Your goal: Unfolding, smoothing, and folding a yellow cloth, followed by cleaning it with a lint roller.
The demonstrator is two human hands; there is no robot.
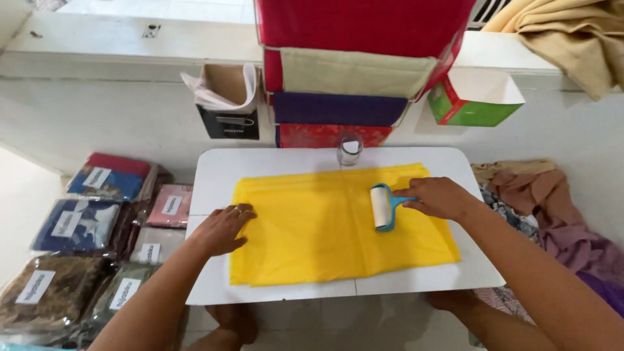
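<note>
A folded yellow cloth (312,227) lies spread on a low white table (214,175). My right hand (439,197) grips the blue handle of a lint roller (382,207), whose white roll rests on the cloth's right half. My left hand (224,227) lies flat at the cloth's left edge, fingers partly on the fabric and partly on the table. A ring shows on one finger.
A small clear glass (350,151) stands at the table's far edge. Packaged fabrics (84,227) lie stacked on the floor at left. Loose cloths (546,208) pile at right. Folded fabrics (344,71), a cardboard box (227,97) and a green box (471,97) sit behind.
</note>
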